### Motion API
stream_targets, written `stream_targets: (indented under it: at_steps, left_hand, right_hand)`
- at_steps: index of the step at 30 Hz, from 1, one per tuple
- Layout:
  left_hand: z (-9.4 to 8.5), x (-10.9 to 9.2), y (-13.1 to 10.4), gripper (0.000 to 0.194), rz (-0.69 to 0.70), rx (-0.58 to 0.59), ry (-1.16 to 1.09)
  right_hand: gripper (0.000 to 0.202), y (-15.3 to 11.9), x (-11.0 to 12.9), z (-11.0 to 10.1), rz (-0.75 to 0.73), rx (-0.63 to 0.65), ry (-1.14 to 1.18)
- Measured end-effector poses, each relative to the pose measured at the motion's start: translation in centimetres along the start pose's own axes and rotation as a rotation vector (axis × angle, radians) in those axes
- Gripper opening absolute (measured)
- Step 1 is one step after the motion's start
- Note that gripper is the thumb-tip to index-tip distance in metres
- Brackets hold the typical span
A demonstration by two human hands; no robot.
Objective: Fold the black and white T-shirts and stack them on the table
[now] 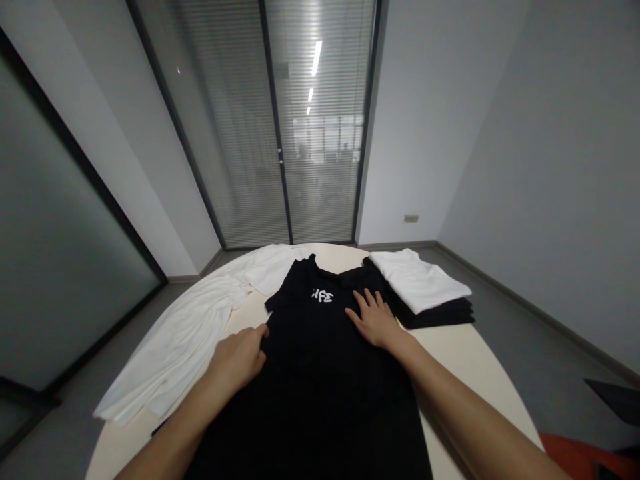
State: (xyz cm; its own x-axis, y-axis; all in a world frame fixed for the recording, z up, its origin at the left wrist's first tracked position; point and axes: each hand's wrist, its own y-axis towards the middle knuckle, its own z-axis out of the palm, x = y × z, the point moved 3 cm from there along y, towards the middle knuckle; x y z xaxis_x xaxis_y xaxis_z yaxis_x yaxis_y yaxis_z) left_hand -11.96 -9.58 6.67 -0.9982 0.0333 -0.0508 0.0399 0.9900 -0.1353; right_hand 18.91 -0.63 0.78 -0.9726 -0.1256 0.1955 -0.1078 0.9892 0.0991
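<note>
A black T-shirt (320, 373) with white lettering on its chest lies spread over the table, its neckline toward the far side. At its left edge, just below the sleeve, my left hand (240, 357) is closed with the fingers curled on the fabric. My right hand (374, 319) lies flat on the right chest of the shirt, fingers spread, to the right of the lettering. The shirt's right sleeve is partly hidden near the folded stack, and its lower part runs out of view at the bottom.
White clothing (200, 320) lies loosely along the table's left side. At the back right stands a stack of folded black garments (440, 315) with a folded white garment (417, 277) on top. The pale round table (483, 367) ends in a curved edge. Something red (575, 457) shows at bottom right.
</note>
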Motion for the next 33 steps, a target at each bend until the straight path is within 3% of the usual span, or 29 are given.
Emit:
stream_targets:
  at_steps: [3, 6, 11, 15, 18, 24, 28, 31, 33]
  left_hand:
    - [-0.9, 2.7, 0.7, 0.033, -0.121, 0.026, 0.062]
    - [-0.9, 3.8, 1.4, 0.025, -0.124, -0.032, 0.055]
    - [0.6, 2.3, 2.3, 0.035, 0.039, -0.280, -0.005]
    - [2.4, 0.7, 2.9, 0.042, 0.179, -0.293, -0.019]
    - [2.6, 0.4, 3.1, 0.039, 0.163, -0.277, -0.024]
    - [0.4, 0.4, 4.2, 0.034, 0.011, -0.308, -0.028]
    - [-0.6, -0.2, 7.3, 0.038, 0.008, -0.381, -0.010]
    - [-0.5, -0.7, 10.3, 0.048, -0.002, -0.326, -0.040]
    - [-0.3, -1.1, 11.8, 0.043, -0.007, -0.308, -0.039]
  right_hand:
    - [0.074, 0.3, -0.6, 0.1, 0.010, 0.021, -0.023]
    - [0.073, 0.6, -0.8, -0.1, -0.034, 0.011, -0.011]
    - [0.069, 0.7, -0.9, -0.3, -0.080, -0.019, 0.003]
    - [0.068, 0.6, -0.8, -0.4, -0.095, -0.025, 0.006]
    - [0.065, 0.4, -0.6, -0.7, -0.136, -0.022, 0.021]
    - [0.054, 0.4, -0.2, -1.1, -0.284, -0.024, 0.072]
    - [0.052, 0.5, -0.2, -1.3, -0.295, -0.021, 0.092]
    - [0.052, 0.5, -0.2, -1.3, -0.306, -0.015, 0.107]
    - [0.051, 0.5, -0.3, -1.3, -0.319, -0.010, 0.116]
